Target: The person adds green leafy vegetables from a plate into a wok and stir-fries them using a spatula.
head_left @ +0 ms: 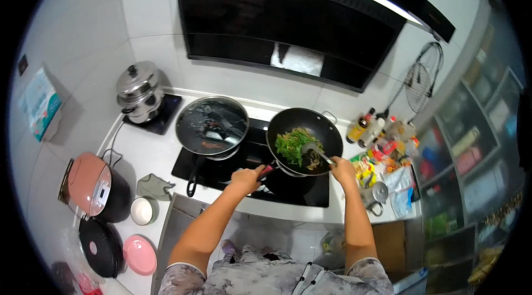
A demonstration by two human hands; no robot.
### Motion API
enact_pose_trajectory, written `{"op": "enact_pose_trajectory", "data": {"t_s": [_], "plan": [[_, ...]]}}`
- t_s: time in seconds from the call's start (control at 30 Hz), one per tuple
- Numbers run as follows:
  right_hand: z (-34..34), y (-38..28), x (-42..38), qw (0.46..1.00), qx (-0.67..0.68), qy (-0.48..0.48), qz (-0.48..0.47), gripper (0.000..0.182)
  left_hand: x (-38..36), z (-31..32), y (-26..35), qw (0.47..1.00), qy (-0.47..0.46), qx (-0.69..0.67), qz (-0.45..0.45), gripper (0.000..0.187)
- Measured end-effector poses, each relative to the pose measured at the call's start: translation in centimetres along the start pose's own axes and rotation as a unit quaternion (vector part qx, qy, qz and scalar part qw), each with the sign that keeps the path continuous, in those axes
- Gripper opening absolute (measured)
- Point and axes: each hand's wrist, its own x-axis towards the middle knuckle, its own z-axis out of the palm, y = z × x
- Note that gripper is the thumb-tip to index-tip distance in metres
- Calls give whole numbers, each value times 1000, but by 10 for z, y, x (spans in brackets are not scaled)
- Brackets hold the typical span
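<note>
My left hand (247, 180) is wrapped round the handle (267, 171) of a black wok (327, 133) on the right side of the stove. Chopped green vegetables (291, 145) mixed with brownish strips lie in the wok. My right hand (343, 170) grips a metal spatula or ladle (311, 148) by its handle, its head down among the food at the wok's right. On the left burner stands a second pan (213, 125) under a glass lid, with dark and reddish food blurred beneath.
A steel steamer pot (139, 93) stands on a small hot plate at the back left. Left are a pink rice cooker (91, 184), white bowl (142, 211), cloth (155, 187) and pink plate (139, 254). Bottles (361, 125), seasoning packets and a metal pot (378, 192) crowd the right. The range hood (288, 23) hangs above.
</note>
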Motion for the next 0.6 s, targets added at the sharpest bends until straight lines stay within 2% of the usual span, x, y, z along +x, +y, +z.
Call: {"op": "enact_pose_trajectory", "data": {"t_s": [0.2,0.27,0.33,0.43,0.6], "plan": [[9,-19,-3,992,105,66,-35,22,-5,11,5,997,74,13,-15,57],[21,-31,-1,993,85,44,-63,21,-9,11,6,995,95,7,-24,55],[24,-32,1,998,37,-35,-25,24,-14,11,6,994,101,13,-24,53],[12,-14,0,998,59,-30,-11,25,-21,8,9,993,113,20,-33,49],[-17,13,-10,988,147,44,-15,26,-28,9,23,992,108,19,-63,45]]}}
